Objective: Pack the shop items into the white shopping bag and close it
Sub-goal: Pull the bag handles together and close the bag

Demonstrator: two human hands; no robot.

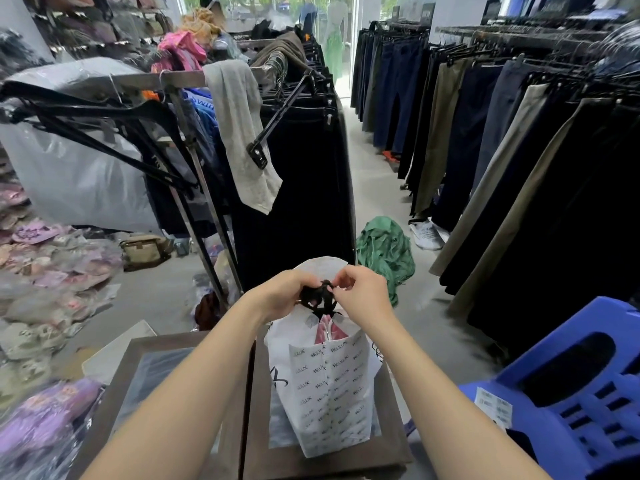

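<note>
A white shopping bag (329, 382) printed with small black logos stands upright on a glass-topped display table (145, 344). At its top a black drawstring or ribbon (320, 297) is bunched into a knot. My left hand (280, 296) grips the black cord from the left, and my right hand (363, 292) pinches it from the right, both just above the bag's mouth. Through the gap below the knot a pink item (327, 332) shows inside the bag.
A rack of dark trousers (304, 174) stands right behind the bag, and another long rack (519, 150) lines the right side. A green garment (386, 252) lies on the floor aisle. A blue plastic stool (571, 393) is at the right. Packaged goods (52, 278) pile up on the left.
</note>
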